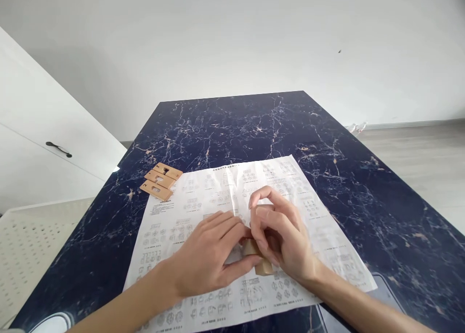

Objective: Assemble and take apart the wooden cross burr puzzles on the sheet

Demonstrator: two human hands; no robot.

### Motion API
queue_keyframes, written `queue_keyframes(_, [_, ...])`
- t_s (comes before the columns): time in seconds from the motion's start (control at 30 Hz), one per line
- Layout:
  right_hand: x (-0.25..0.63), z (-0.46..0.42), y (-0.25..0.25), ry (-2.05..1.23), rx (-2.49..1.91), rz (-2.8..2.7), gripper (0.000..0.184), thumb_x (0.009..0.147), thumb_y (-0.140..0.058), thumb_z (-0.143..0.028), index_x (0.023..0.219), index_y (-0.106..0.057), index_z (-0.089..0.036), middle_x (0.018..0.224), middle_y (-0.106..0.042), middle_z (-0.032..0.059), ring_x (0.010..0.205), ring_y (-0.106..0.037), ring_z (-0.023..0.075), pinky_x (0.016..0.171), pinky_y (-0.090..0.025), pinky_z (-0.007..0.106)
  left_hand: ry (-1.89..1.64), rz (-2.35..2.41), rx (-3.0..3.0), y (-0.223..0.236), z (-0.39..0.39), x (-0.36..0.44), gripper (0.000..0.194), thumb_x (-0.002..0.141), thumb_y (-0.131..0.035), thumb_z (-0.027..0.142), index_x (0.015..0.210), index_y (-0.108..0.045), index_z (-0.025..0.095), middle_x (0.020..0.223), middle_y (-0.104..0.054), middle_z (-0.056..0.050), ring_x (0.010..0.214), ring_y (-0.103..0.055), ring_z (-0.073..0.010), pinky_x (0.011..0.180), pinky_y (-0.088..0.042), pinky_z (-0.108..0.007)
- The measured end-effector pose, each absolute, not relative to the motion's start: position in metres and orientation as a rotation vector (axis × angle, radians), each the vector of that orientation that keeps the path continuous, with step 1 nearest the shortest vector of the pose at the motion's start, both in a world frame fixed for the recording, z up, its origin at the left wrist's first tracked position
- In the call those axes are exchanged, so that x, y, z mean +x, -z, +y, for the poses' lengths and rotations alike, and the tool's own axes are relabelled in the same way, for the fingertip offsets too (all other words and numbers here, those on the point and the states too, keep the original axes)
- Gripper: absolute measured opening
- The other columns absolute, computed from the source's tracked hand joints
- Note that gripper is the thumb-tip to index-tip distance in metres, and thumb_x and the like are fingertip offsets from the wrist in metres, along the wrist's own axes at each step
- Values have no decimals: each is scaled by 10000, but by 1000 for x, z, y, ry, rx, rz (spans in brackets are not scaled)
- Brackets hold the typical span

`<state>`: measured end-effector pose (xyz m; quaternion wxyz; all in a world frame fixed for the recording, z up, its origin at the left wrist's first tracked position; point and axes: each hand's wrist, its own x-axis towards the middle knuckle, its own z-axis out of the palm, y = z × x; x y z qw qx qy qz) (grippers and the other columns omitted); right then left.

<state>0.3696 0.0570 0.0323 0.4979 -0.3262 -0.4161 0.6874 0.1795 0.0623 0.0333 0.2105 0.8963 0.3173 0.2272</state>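
Observation:
Over the printed sheet point(203, 216), my two hands meet around small light wooden puzzle pieces point(264, 268). My left hand point(214, 255) reaches in from the left, thumb and fingers closed on the wood. From the right, my right hand point(283, 231) curls around the same pieces, its index finger raised and bent. The fingers cover most of the wood, so how the pieces fit together is hidden. At the sheet's upper left corner lie three flat wooden pieces point(156, 189) with cut-outs and printed numbers, side by side and apart from my hands.
The sheet, creased and covered in small diagrams, lies on a dark blue marbled table point(225, 129). A dark flat device point(387, 294) is partly under its lower right corner. A round-edged object point(53, 323) sits at the lower left. Beyond are a white cabinet point(39, 115) and a perforated white chair point(32, 241).

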Motion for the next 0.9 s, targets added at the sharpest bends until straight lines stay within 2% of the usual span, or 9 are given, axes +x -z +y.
queue_keyframes(0.07, [369, 58, -32, -1675, -778, -1008, 117, 986, -586, -368, 984, -573, -252, 471, -519, -98, 314, -309, 82, 372, -259, 223, -623, 891, 2472, -32, 62, 179, 243, 1095, -572, 398, 930, -592, 221, 802, -655, -5, 748, -603, -189, 765, -515, -361])
queue_keyframes(0.13, [370, 61, -32, -1654, -779, -1014, 125, 989, -580, -368, 963, -574, -246, 544, -569, -68, 388, -429, 107, 412, -324, 236, -632, 918, 2421, -30, 64, 178, 209, 1088, -582, 364, 931, -586, 226, 810, -649, -1, 741, -595, -182, 751, -516, -349])
queue_keyframes(0.23, [370, 68, -32, -1444, -908, -1130, 130, 990, -586, -353, 937, -598, -236, 764, -654, 2, 616, -589, 154, 519, -432, 273, -714, 1011, 2281, -31, 68, 176, 201, 1087, -576, 364, 936, -578, 231, 808, -624, 12, 711, -586, -163, 699, -512, -318])
queue_keyframes(0.37, [366, 78, -28, -1001, -1118, -1348, 125, 1006, -584, -339, 934, -612, -241, 915, -661, 36, 799, -602, 195, 705, -509, 348, -862, 1168, 2087, -37, 73, 175, 179, 1092, -566, 370, 976, -604, 238, 821, -655, 13, 717, -616, -157, 685, -520, -303])
queue_keyframes(0.47, [365, 82, -24, -859, -1108, -1441, 178, 1037, -581, -372, 932, -647, -244, 976, -654, 54, 882, -607, 216, 813, -529, 399, -948, 1251, 2000, -38, 77, 174, 185, 1078, -589, 391, 982, -619, 236, 846, -692, 1, 751, -645, -170, 706, -535, -315])
queue_keyframes(0.6, [366, 85, -20, -807, -1113, -1513, 158, 1015, -669, -399, 1033, -710, -248, 1030, -637, 70, 905, -583, 220, 803, -536, 392, -991, 1315, 1916, -34, 81, 171, 193, 1079, -586, 407, 998, -621, 236, 873, -693, -7, 794, -660, -180, 734, -542, -324])
queue_keyframes(0.77, [370, 86, -19, -1088, -1072, -1546, 177, 1047, -628, -399, 1049, -659, -225, 874, -660, 27, 749, -581, 179, 694, -504, 347, -1022, 1366, 1982, -32, 84, 167, 189, 1083, -573, 411, 1027, -620, 238, 998, -664, -37, 932, -641, -206, 878, -545, -363])
queue_keyframes(0.83, [369, 85, -18, -1153, -1048, -1521, 177, 1049, -623, -397, 1059, -638, -221, 914, -689, 36, 779, -619, 181, 706, -512, 346, -1032, 1353, 1953, -33, 83, 166, 191, 1087, -567, 421, 1145, -639, 254, 1146, -670, -56, 1063, -644, -223, 966, -544, -381])
queue_keyframes(0.9, [368, 85, -16, -1161, -1030, -1515, 161, 1050, -616, -383, 1065, -628, -223, 927, -690, 35, 809, -638, 187, 740, -524, 355, -999, 1313, 1889, -34, 82, 165, 318, 1068, -601, 468, 1336, -609, 298, 1339, -654, -64, 1237, -622, -253, 1069, -523, -411])
